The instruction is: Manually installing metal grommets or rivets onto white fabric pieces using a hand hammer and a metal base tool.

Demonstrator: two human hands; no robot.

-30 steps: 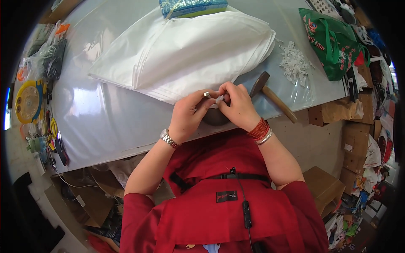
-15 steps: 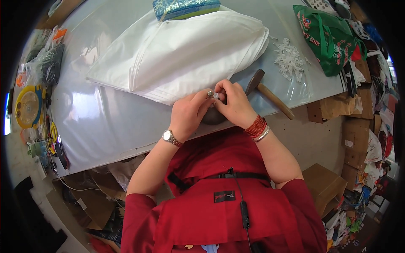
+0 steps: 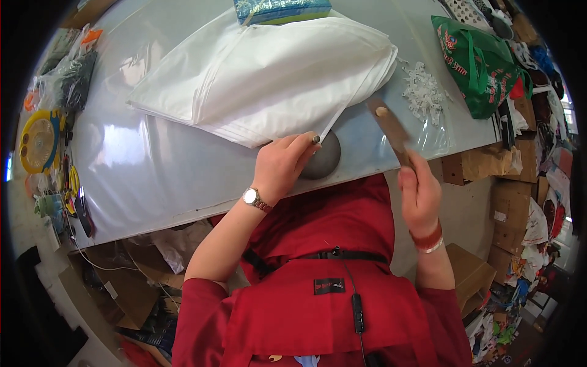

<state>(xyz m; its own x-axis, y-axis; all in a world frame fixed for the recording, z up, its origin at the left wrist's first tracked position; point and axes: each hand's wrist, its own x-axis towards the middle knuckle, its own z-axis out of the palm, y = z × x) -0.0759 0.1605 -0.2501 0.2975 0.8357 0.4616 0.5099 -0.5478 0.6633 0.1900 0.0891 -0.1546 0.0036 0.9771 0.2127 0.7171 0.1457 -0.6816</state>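
Note:
My left hand (image 3: 282,164) is closed around a short metal rod, perhaps a punch (image 3: 315,139), its round top showing above my fingers. Beneath it, at the table's front edge, sits a dark, round, dome-like block (image 3: 325,160). The near corner of a folded stack of white sheet material (image 3: 269,79) reaches to these fingers; whether the rod touches it is hidden. Raised to the right of the block is a hammer (image 3: 391,129), slightly blurred, gripped in my right hand (image 3: 420,192).
A heap of small clear plastic pieces (image 3: 423,92) lies right of the sheets, near a green bag (image 3: 477,67). A blue packet (image 3: 281,11) rests on the sheets. Along the left edge are a yellow round object (image 3: 41,150) and scissors (image 3: 73,186). Cardboard boxes (image 3: 469,278) stand below right.
My right hand has left the small whitish thing by my left fingers and picked the hammer up off the table. My left hand stays over the block with the rod.

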